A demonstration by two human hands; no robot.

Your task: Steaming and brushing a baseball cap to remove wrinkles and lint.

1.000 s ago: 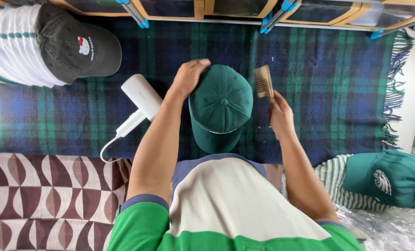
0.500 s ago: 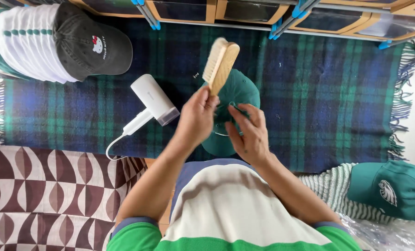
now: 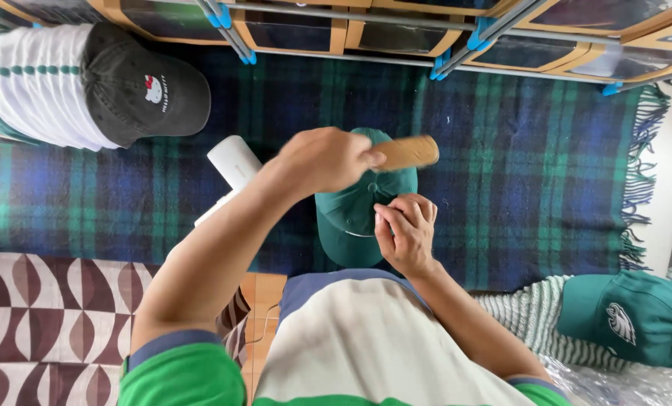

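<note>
While our right hand [image 3: 405, 233] pinches the green cap [image 3: 354, 218] at centre frame to steady it on the plaid blanket [image 3: 531, 165], our left hand [image 3: 324, 159] grips the wooden brush [image 3: 405, 153] flat over its crown. Half a second earlier, the brush pointed upward.

Plaid blanket [image 3: 539, 173] below what look like cabinet frames [image 3: 366, 30].
</note>
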